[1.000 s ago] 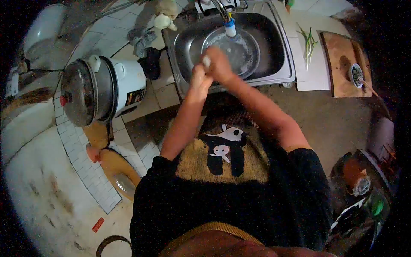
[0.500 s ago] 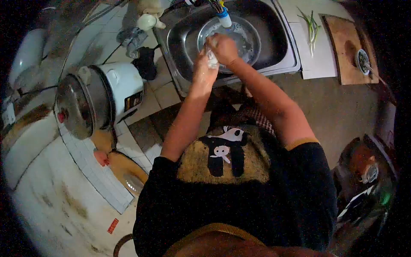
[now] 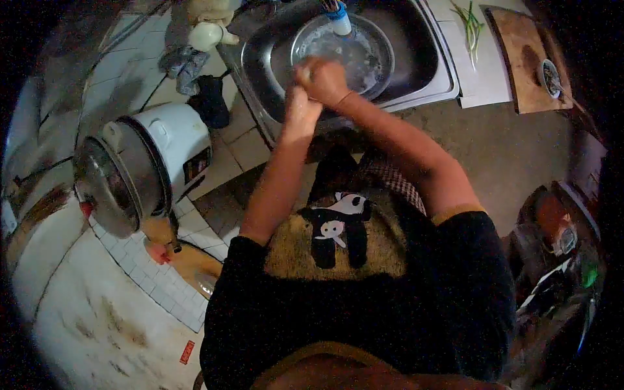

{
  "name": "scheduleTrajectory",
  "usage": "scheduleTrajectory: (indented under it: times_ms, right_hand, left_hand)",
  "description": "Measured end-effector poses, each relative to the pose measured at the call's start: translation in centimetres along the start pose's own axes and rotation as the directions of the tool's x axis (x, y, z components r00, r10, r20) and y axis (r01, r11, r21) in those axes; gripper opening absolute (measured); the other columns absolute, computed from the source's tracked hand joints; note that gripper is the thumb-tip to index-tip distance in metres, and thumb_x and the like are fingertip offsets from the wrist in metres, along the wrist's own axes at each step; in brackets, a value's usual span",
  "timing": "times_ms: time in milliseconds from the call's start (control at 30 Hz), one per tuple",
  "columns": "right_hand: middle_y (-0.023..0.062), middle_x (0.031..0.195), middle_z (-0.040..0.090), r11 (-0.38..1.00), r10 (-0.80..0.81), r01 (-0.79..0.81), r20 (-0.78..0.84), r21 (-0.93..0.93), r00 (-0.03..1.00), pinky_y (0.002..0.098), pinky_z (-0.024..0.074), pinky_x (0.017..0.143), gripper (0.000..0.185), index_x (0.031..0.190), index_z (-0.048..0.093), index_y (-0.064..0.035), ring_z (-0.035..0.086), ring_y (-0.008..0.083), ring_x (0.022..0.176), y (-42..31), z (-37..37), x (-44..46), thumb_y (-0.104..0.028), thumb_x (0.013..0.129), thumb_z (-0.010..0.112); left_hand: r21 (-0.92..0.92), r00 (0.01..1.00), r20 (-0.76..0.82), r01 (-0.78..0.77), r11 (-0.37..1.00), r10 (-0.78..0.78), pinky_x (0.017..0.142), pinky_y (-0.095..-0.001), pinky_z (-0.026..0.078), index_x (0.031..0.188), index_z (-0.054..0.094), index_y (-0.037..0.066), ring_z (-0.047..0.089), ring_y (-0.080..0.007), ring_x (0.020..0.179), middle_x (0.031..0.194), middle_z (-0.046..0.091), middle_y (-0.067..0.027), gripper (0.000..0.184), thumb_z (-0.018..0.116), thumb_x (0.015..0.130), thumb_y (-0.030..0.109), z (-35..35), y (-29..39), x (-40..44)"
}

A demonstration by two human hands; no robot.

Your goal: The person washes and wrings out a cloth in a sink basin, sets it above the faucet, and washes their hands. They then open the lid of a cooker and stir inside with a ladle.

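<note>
Although something white showed between them a moment ago, our right hand [image 3: 326,79] now curls over our left hand [image 3: 301,99]; we cannot tell what either grips. Both seem busy together at the near rim of the basin [image 3: 391,62], inside the sink [image 3: 417,55].

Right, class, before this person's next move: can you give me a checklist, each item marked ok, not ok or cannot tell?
1. Left hand and right hand together over the sink: ok, they meet at the near-left part of the basin.
2. Basin inside the sink: ok.
3. Liquid in the basin clear: not ok, it looks cloudy, with pale patches on top.
4. Item between the hands identified: cannot tell, the fingers hide whatever may be there.
5. Tap nozzle shut off: cannot tell, no stream can be made out.
6. Green stalks out of the sink: ok, they lie to its right.
</note>
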State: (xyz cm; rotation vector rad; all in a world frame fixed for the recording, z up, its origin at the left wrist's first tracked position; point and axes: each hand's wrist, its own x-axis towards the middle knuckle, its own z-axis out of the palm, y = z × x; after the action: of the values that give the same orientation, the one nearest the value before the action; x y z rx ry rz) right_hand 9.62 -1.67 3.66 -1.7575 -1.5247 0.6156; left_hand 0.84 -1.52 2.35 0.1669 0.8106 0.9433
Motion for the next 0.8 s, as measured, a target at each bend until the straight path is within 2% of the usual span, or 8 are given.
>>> scheduleTrajectory:
  times_ms: [100, 133, 233, 367, 467, 567, 733, 800]
  right_hand:
    - [0.0173, 0.097, 0.052, 0.945, -0.311, 0.325, 0.209, -0.036, 0.927, 0.0461, 0.0424, 0.075, 0.031, 0.100, 0.056, -0.0064, 0.051, 0.0326, 0.088, -4.0, 0.9, -2.7, -0.030, 0.079, 0.056]
    - [0.0147, 0.123, 0.044, 0.981, -0.163, 0.192, 0.605, 0.017, 0.779, 0.0459, 0.0381, 0.086, 0.041, 0.116, 0.049, -0.0069, 0.042, 0.0287, 0.110, -4.9, -0.1, -2.5, -0.025, 0.081, 0.057]
    - [0.0215, 0.073, 0.060, 0.991, -0.087, 0.086, 0.001, 0.106, 0.996, 0.0446, 0.0464, 0.061, 0.032, 0.085, 0.063, -0.0046, 0.060, 0.0371, 0.067, 2.8, 2.4, 0.1, -0.036, 0.081, 0.055]
    - [0.0160, 0.074, 0.062, 0.926, 0.374, -0.378, 0.208, -0.020, 0.904, 0.0380, 0.0458, 0.056, 0.035, 0.080, 0.062, -0.0040, 0.060, 0.0310, 0.061, 9.8, 1.4, 2.9, -0.038, 0.085, 0.052]
    - [0.0069, 0.072, 0.061, 0.741, 0.564, -0.605, 0.218, 0.292, 0.796, 0.0330, 0.0433, 0.050, 0.030, 0.084, 0.058, -0.0041, 0.058, 0.0231, 0.055, 10.2, 1.1, 2.1, -0.034, 0.086, 0.055]
    - [0.0033, 0.084, 0.058, -0.039, 0.470, -0.421, 0.389, 0.906, 0.792, 0.0268, 0.0443, 0.060, 0.022, 0.100, 0.052, -0.0052, 0.057, 0.0144, 0.072, 8.8, -0.6, 0.8, -0.017, 0.083, 0.061]
    - [0.0020, 0.072, 0.060, 0.120, 0.477, -0.356, 0.260, 0.927, 0.839, 0.0259, 0.0450, 0.055, 0.014, 0.091, 0.060, -0.0069, 0.054, 0.0137, 0.060, 5.3, -0.1, -1.2, -0.019, 0.083, 0.059]
    - [0.0073, 0.076, 0.064, 0.617, 0.320, -0.307, 0.126, 0.725, 0.939, 0.0303, 0.0480, 0.063, 0.016, 0.084, 0.064, -0.0061, 0.060, 0.0211, 0.066, 1.7, -0.4, -2.3, -0.022, 0.082, 0.060]
  left_hand:
    - [0.196, 0.958, 0.181, -0.258, 0.946, 0.223, 0.098, -0.0362, 0.035, 0.119, 0.045, 0.002, 0.047, -0.0206, 0.110, 0.116, 0.050, -0.0084, 0.036, 0.045, 0.089, 0.022, 0.9, 0.9, -2.1]
    - [0.163, 0.924, 0.281, -0.313, 0.935, 0.260, 0.097, -0.0366, 0.035, 0.120, 0.044, 0.002, 0.046, -0.0212, 0.111, 0.117, 0.049, -0.0090, 0.037, 0.045, 0.087, 0.019, 0.5, 1.3, -2.2]
    - [0.116, 0.955, 0.297, -0.046, 0.992, 0.009, 0.094, -0.0378, 0.038, 0.124, 0.041, 0.003, 0.044, -0.0231, 0.114, 0.120, 0.046, -0.0106, 0.042, 0.043, 0.082, 0.009, -4.3, 0.3, 2.0]
    - [0.215, 0.992, 0.127, -0.021, 0.976, -0.006, 0.094, -0.0417, 0.038, 0.125, 0.040, 0.003, 0.046, -0.0265, 0.113, 0.121, 0.047, -0.0128, 0.053, 0.043, 0.072, 0.006, 1.5, 1.4, -0.7]
    - [0.201, 0.991, 0.116, 0.046, 0.978, -0.071, 0.091, -0.0406, 0.038, 0.125, 0.040, 0.005, 0.048, -0.0256, 0.110, 0.119, 0.050, -0.0116, 0.046, 0.045, 0.079, 0.009, -0.2, 3.5, -0.4]
    - [0.161, 0.998, -0.007, 0.068, 0.985, -0.068, 0.091, -0.0405, 0.038, 0.122, 0.045, 0.006, 0.049, -0.0249, 0.108, 0.114, 0.053, -0.0100, 0.040, 0.049, 0.083, 0.012, -0.7, 4.4, -0.2]
    - [0.194, 1.000, -0.005, -0.014, 0.981, 0.016, 0.087, -0.0408, 0.042, 0.106, 0.056, 0.010, 0.052, -0.0237, 0.101, 0.107, 0.057, -0.0065, 0.024, 0.056, 0.082, 0.011, -0.9, 3.1, 0.7]
    - [0.173, 0.998, -0.011, -0.055, 0.983, 0.058, 0.073, -0.0348, 0.043, 0.105, 0.052, 0.006, 0.053, -0.0195, 0.089, 0.098, 0.056, -0.0079, 0.025, 0.059, 0.082, 0.012, -1.0, 2.2, 1.0]
